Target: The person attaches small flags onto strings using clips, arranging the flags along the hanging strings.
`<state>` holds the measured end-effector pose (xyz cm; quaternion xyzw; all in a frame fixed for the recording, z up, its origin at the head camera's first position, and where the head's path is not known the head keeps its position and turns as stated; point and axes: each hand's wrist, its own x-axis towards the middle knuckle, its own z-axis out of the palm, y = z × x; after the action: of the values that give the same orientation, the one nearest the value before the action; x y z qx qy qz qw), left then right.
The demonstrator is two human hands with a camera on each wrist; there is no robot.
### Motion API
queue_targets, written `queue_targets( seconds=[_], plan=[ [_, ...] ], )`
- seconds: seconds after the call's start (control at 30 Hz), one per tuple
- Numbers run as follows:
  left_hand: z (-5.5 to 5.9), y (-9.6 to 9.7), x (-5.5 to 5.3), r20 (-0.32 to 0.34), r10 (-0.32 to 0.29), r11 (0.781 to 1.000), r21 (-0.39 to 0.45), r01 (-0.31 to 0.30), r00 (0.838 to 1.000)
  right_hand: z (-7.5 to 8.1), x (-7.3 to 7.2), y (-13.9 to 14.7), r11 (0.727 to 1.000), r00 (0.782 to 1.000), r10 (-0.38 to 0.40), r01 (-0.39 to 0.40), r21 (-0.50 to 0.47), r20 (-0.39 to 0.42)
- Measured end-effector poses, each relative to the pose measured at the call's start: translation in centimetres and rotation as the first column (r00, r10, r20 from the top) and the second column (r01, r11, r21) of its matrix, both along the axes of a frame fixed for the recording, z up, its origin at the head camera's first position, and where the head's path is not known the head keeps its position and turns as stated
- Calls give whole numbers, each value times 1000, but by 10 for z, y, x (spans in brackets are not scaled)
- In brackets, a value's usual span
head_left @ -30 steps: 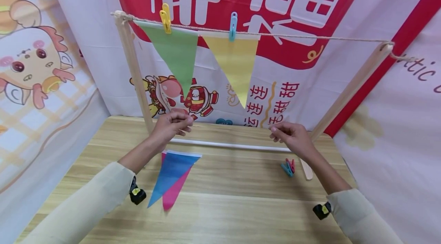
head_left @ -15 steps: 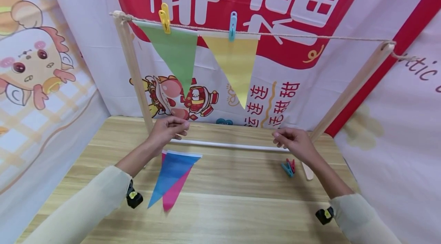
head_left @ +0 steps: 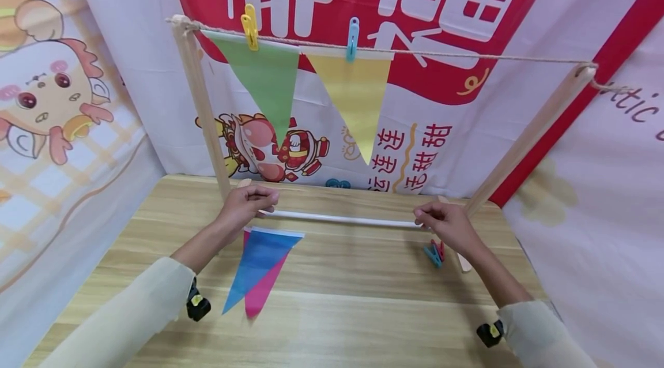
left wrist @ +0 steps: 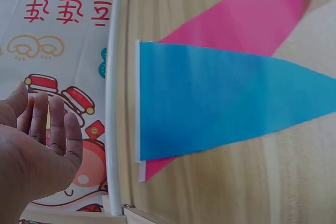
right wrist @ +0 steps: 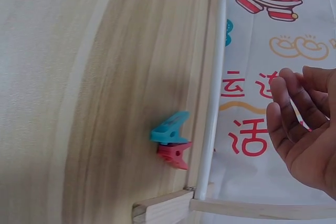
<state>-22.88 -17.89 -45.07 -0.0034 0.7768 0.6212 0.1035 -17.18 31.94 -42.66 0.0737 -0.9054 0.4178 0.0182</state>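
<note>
A red-and-white banner [head_left: 309, 97] with Chinese characters and cartoons hangs behind the pale wood-grained tabletop [head_left: 363, 322]; left of the tabletop hangs a cartoon-printed checked cloth [head_left: 67, 143], right of it a brown-lettered white cloth [head_left: 602, 195].

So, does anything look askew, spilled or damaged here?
Nothing looks spilled or damaged. The blue pennant lies askew over the pink pennant on the table, their tips pointing apart rather than lined up.

Over there a cord [head_left: 498, 57] runs from left post [head_left: 203, 108] to right post [head_left: 529, 140], first pennant [head_left: 272, 79] and second pennant [head_left: 358, 97] hanging from its left half, a banner [head_left: 430, 94] behind. On the tabletop [head_left: 358, 310], a third pennant [head_left: 259, 255] overlaps a fourth pennant [head_left: 263, 291] at left; loose clips [head_left: 433, 254] lie right; a rod [head_left: 342, 219] spans behind them.
</note>
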Motion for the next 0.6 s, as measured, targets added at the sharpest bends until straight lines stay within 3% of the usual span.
queue_targets(
  seconds=[0.3, 0.6],
  plan=[
    [-13, -3, 2, 31, 10, 999, -41, -9, 999, -12, 3, 9, 999, 1000, 16, -16, 49, 0],
    [-25, -3, 2, -38, 5, 988, -156, -11, 999, -21, 6, 17, 997, 999, 42, -43, 68, 19]
  ],
)
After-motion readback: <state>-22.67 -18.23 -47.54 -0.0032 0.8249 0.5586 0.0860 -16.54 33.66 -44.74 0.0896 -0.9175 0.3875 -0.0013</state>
